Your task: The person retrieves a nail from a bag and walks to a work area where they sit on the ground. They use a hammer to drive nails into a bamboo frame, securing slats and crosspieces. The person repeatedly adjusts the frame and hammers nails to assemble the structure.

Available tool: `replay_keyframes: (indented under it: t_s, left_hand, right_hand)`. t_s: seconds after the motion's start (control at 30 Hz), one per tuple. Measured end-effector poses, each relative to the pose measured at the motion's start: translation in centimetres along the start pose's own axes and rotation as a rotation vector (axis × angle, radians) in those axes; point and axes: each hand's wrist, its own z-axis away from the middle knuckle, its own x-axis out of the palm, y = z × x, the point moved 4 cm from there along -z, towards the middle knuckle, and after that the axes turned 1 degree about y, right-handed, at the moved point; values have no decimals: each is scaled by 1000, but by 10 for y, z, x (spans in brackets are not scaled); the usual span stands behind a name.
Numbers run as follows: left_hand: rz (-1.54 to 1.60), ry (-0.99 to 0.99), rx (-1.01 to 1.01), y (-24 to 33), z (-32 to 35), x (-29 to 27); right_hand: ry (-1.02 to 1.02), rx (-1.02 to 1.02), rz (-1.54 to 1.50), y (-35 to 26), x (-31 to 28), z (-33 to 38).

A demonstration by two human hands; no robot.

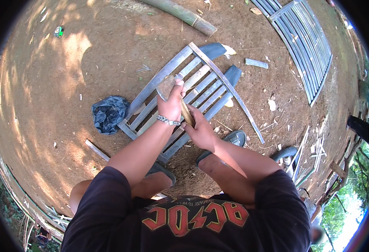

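A: Hands, status?
B: L hand point(171, 103) clamped on blade tool point(167, 86); R hand point(199, 130) gripping bamboo piece point(187, 113). Both over slatted frame point(184, 92).
A: Surface?
B: Bare dirt ground point(66, 63), chips scattered. Dark bag point(108, 113) just beside frame, L.
A: Farther out?
B: Bamboo pole point(184, 14); 2nd slatted panel point(306, 42), far R.

Outdoor bamboo workyard: dirt ground point(87, 54), slatted panels point(306, 42), offcuts point(256, 63).

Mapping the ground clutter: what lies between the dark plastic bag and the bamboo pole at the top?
In the head view, only bare dirt with small scraps lies between the dark plastic bag and the bamboo pole.
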Motion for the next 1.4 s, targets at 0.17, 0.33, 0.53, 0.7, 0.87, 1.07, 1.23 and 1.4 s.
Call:
replay_keyframes:
  t_s: [0.17, 0.33, 0.53, 0.7, 0.87, 1.07, 1.23, 1.4]
  left_hand:
    - [-326, -349, 72, -1, -7, 7]
    - [-920, -670, 129, 18, -3, -2]
    - [-1081, -677, 160, 6, 13, 18]
    - [-996, -665, 127, -9, 12, 13]
    - [-750, -654, -136, -36, 4, 13]
    - [-827, -677, -136, -49, -11, 15]
    - [-929, -501, 58, -39, -27, 24]
    - [-992, -365, 274, -32, -81, 40]
  right_hand:
    - [88, 244, -145, -2, -11, -7]
    - [383, 252, -568, -5, -41, -42]
    - [332, 260, -613, 8, -53, -41]
    - [294, 226, -661, 4, -64, -35]
    - [293, 255, -501, 22, -73, -32]
    - [272, 266, -392, 22, -77, -28]
    - [362, 284, -427, 29, -101, -35]
    - [448, 310, -322, 48, -126, -54]
